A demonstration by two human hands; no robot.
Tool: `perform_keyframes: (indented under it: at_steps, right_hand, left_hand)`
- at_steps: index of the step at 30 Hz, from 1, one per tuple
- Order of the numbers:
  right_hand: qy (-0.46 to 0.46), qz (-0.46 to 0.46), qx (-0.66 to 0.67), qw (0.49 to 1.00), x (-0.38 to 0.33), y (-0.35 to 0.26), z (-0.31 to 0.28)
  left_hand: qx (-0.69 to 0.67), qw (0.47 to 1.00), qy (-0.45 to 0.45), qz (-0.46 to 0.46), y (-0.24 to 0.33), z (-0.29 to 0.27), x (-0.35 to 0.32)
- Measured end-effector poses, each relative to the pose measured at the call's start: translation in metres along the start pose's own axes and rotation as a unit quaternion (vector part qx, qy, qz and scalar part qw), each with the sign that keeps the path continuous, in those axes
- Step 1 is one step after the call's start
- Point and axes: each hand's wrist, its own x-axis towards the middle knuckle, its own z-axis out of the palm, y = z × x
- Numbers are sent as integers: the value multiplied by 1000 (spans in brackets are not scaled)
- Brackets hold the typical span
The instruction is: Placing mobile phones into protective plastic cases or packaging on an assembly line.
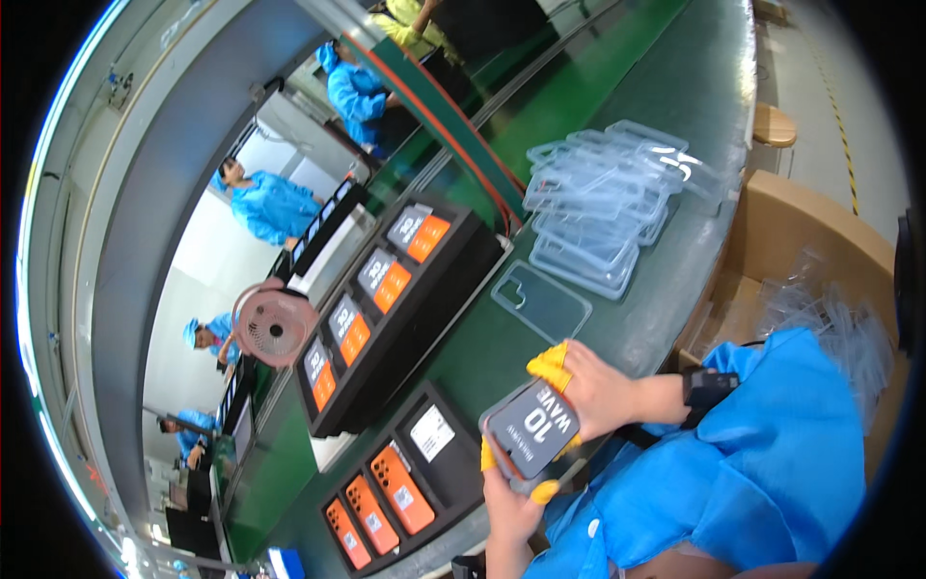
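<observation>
A smartphone (532,431) with a dark printed film on its screen is held between my two hands. Yellow finger cots cover some of my fingertips. My left hand (511,507) grips its near end, and my right hand (593,391) closes round the far end. A clear rim shows at the phone's lower edge; I cannot tell whether it is a fitted case. To the left lies a black foam tray (446,489) with three orange phones (405,489) face down and a white label (431,433) in another slot. One clear phone case (542,301) lies flat beyond my right hand.
Many clear cases form a pile (603,207) at the far right of the green bench (666,323). Stacked black trays (410,318) hold several film-covered phones, beside a pink fan (277,323). At right stands a cardboard box (805,217) with clear plastic. People in blue work across the line.
</observation>
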Motion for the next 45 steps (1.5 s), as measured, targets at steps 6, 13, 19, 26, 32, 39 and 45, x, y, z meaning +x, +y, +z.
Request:
perform_keyframes:
  at_steps: [6,13,19,26,32,39,45]
  right_hand:
    - [-32,16,-36,999,-6,-1,11]
    - [-185,56,115,974,12,7,-10]
    - [-295,235,179,909,16,30,0]
    - [-170,193,155,954,2,24,5]
    - [-100,162,132,973,-8,21,8]
    - [-46,137,116,983,-5,19,11]
    - [-42,190,81,977,0,12,8]
  left_hand:
    - [124,990,53,-44,28,11,2]
    - [47,993,106,-34,18,10,3]
    - [61,991,113,-40,18,11,8]
    - [82,990,97,-55,19,5,7]
    - [110,990,81,-22,16,1,7]
    - [56,994,1,-90,13,-21,15]
    - [104,988,96,-58,2,-8,25]
